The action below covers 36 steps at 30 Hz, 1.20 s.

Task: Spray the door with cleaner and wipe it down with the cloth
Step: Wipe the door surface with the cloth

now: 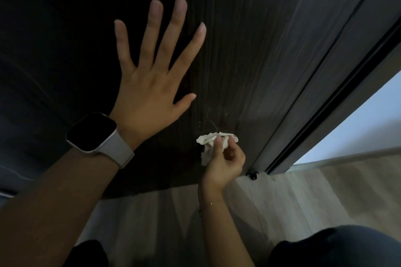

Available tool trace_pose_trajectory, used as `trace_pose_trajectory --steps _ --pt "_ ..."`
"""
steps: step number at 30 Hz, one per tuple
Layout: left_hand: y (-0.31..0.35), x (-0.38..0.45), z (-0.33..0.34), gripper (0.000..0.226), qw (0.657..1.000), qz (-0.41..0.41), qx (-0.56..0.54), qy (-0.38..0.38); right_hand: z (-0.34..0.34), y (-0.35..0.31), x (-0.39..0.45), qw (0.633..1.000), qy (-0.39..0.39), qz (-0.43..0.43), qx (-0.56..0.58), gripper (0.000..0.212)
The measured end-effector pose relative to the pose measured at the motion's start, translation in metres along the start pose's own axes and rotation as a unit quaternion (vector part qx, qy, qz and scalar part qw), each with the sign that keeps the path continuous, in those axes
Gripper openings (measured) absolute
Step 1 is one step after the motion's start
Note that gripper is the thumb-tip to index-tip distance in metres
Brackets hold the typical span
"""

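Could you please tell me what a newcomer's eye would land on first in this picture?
First the left hand, fingers spread wide and flat against the dark door at centre, with a pale watch on its wrist. Next, lower and to the right, the right hand pinches a crumpled white cloth against the door near its bottom edge, just above the light floor.

Door point(249, 39): top and left side cut off by the frame; left part too dark to read.
Cloth point(213, 140): bunched; lower part hidden behind the right hand point(223, 158) fingers.
Left forearm: cut off at 8 o'clock.
Dark shapes at 5 and 7 o'clock: cut off, unidentifiable.
Small black object point(252, 174) at door's foot: too small to tell.
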<state>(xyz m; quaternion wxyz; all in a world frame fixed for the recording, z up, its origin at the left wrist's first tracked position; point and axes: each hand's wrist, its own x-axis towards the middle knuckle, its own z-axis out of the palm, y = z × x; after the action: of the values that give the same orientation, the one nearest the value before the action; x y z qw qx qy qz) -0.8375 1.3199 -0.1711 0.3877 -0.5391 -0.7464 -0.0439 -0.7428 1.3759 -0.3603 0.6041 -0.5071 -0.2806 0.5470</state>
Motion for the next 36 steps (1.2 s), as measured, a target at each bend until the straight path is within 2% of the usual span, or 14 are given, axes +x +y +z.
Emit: trace_pose_trajectory --steps 3,7,8,10,14,18,20,22,25,28,31,33,34,36 --pt "0.000 0.000 0.000 0.103 1.000 -0.001 0.006 0.000 -0.006 0.008 0.004 0.999 0.010 -0.009 -0.029 0.024" --pt "0.000 0.000 0.000 0.104 1.000 -0.001 0.009 -0.001 -0.018 0.023 0.017 0.988 0.063 0.138 -0.019 0.025" --pt "0.000 0.000 0.000 0.105 1.000 -0.001 0.008 -0.002 -0.018 0.022 0.018 0.986 0.077 0.146 -0.016 0.026" --pt "0.000 0.000 0.000 0.104 1.000 0.000 0.008 0.000 -0.012 0.017 0.014 0.991 0.076 0.112 -0.019 0.025" --pt "0.000 -0.001 0.001 0.102 1.000 -0.001 0.009 0.001 0.002 -0.003 -0.008 1.000 -0.005 0.004 0.000 0.019" --pt "0.000 -0.001 0.001 0.103 1.000 0.001 0.019 -0.001 0.001 -0.005 -0.006 0.997 -0.059 -0.042 0.001 0.020" --pt "0.000 -0.001 0.001 0.103 1.000 -0.002 0.018 -0.004 -0.007 0.000 0.004 0.998 -0.047 -0.032 -0.020 0.019" --pt "0.000 -0.001 0.001 0.103 1.000 -0.003 0.016 -0.006 -0.015 0.006 0.015 0.999 -0.020 0.023 -0.024 0.018" --pt "-0.001 -0.001 0.000 0.104 1.000 0.000 0.011 -0.006 -0.019 0.006 0.020 0.997 0.005 0.069 -0.021 0.025" --pt "0.000 -0.002 0.000 0.103 1.000 0.001 0.012 -0.009 -0.003 -0.017 0.001 0.999 -0.027 -0.040 -0.022 0.027" --pt "0.000 -0.002 0.001 0.102 1.000 0.000 0.014 -0.005 0.013 -0.035 -0.016 0.977 -0.097 -0.189 -0.033 0.018" --pt "0.000 -0.001 0.001 0.101 1.000 0.001 0.017 -0.004 0.011 -0.031 -0.013 0.965 -0.117 -0.231 -0.043 0.015" --pt "0.000 -0.001 0.001 0.101 1.000 0.001 0.015 -0.003 0.006 -0.024 -0.009 0.966 -0.114 -0.225 -0.051 0.014" --pt "0.000 -0.001 0.000 0.103 1.000 0.000 0.013 -0.004 -0.009 -0.006 0.001 0.983 -0.075 -0.150 -0.071 0.016"
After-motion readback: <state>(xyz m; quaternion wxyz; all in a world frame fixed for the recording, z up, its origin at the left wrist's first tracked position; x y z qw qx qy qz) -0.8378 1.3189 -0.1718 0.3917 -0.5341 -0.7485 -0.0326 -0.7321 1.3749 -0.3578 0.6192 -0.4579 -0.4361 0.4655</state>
